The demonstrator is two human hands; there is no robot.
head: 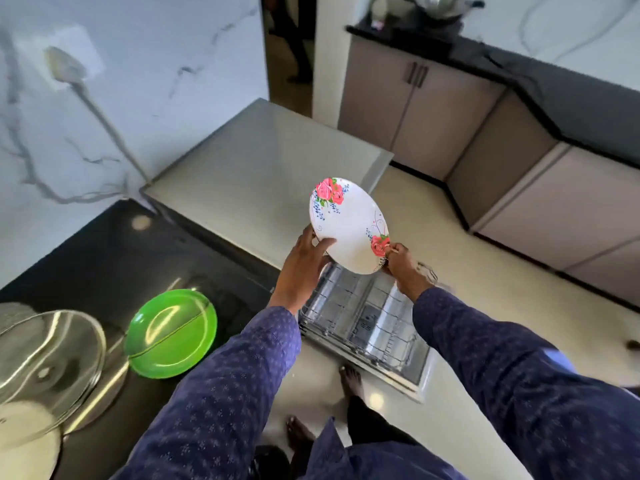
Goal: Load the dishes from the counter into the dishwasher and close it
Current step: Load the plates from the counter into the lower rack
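Black counter [114, 251], green plate [171, 332], glass lid [45, 365] lying on it

Readable text: none anywhere in the view.
White plate [348, 226]: printed pink roses and blue sprigs only, no lettering.
Green plate [171, 332]: plain, no label.
Dishwasher [363, 320]: no brand or numbers legible.

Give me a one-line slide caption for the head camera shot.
Both hands hold a rose-patterned plate above the open dishwasher rack; green plate waits on counter.
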